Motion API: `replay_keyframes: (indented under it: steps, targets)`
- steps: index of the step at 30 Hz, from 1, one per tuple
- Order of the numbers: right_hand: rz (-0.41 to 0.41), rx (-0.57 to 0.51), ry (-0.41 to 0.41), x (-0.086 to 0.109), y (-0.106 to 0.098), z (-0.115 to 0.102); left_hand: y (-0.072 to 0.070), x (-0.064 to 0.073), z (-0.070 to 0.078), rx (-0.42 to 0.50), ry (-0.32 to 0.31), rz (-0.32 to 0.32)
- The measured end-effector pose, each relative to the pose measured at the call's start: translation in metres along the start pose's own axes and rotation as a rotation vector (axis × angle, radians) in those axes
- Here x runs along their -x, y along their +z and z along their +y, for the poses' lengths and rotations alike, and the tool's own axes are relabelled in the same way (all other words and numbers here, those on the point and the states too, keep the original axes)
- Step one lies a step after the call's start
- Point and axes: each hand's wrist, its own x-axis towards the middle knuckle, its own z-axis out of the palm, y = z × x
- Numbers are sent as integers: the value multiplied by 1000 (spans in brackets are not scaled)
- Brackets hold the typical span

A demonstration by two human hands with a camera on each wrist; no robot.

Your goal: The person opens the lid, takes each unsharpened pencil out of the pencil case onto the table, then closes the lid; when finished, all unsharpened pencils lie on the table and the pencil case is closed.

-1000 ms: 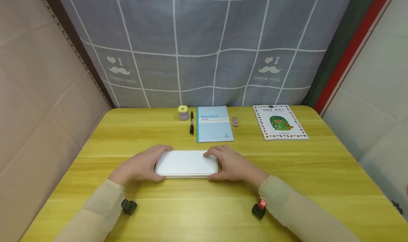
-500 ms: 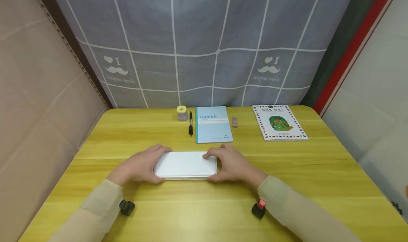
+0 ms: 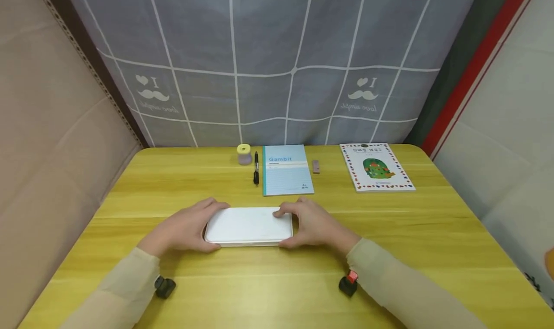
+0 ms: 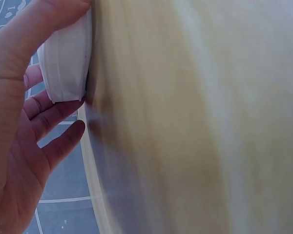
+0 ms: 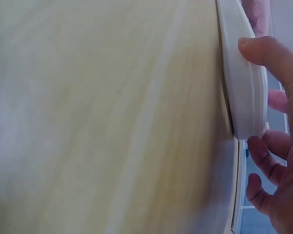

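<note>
A flat white case (image 3: 248,226) with rounded corners lies lengthwise on the wooden table, between both hands. My left hand (image 3: 183,227) grips its left end, thumb at the near edge and fingers at the far edge. On the other end, my right hand (image 3: 313,224) holds it, thumb at the near edge and index finger bent onto the top. In the left wrist view, the case's end (image 4: 66,68) sits between thumb and fingers. The right wrist view shows the thumb pressed on the case's side (image 5: 241,83), with fingers behind it.
Along the back of the table (image 3: 277,285) stand a small yellow-and-purple round container (image 3: 244,154), a black pen (image 3: 256,169), a light blue notebook (image 3: 288,170) and a small mauve block (image 3: 316,167). A white picture-covered book (image 3: 377,168) lies back right. A grey checked curtain (image 3: 268,98) hangs behind.
The head view has shifted slightly, so everything appears a little further left and lower. Both hands keep hold of the white case, which stays flat.
</note>
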Motion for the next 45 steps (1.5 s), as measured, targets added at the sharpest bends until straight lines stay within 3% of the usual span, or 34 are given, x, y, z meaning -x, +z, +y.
replay_keyframes:
  steps: [8,23,30,36,41,45]
  targets:
    - [-12,-45,-32,-4,0,-3,-2,3,-1,-11,8,6]
    - [-40,-96,13,-1,-4,-3,3,1,2,16,-21,-8]
    - [-58,-117,13,0,-10,-5,2,-1,1,109,-44,-32]
    - [-77,-207,44,0,-12,-5,-1,4,-4,208,-69,-57]
    - [-82,-276,62,-1,-15,-5,0,6,-4,235,-94,-53]
    - [-73,-421,97,-2,-16,-4,-1,7,-3,279,-153,-37]
